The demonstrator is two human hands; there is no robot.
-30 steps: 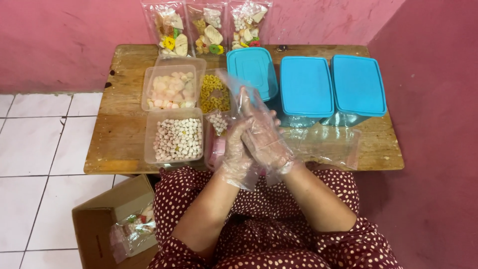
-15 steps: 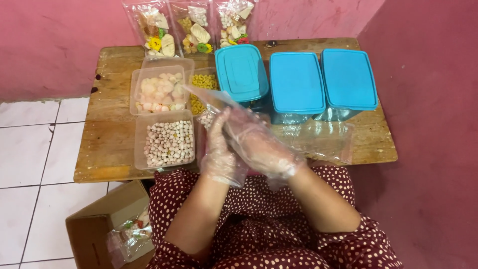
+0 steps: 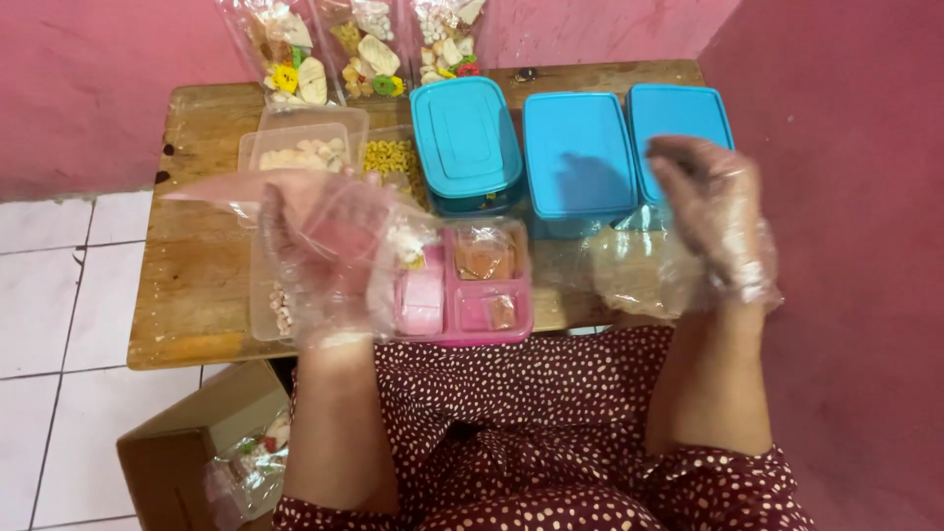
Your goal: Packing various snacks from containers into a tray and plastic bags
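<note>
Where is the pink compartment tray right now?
In the head view, the pink compartment tray sits at the wooden table's near edge, centre, just right of the gloved left hand and in front of the leftmost blue-lidded container.

Our gloved left hand [image 3: 329, 251] hides most of the clear tub [image 3: 270, 295]; snack bags [image 3: 364, 39] are cropped at top, and the cardboard box [image 3: 187, 457] at bottom.

Three blue lidded containers [image 3: 578, 157] stand in a row at the upper middle and right of the frame. Three clear filled snack bags [image 3: 369, 49] line the top edge. One pink compartment tray [image 3: 472, 285] sits at centre. One cardboard box [image 3: 187, 457] sits lower left.
</note>
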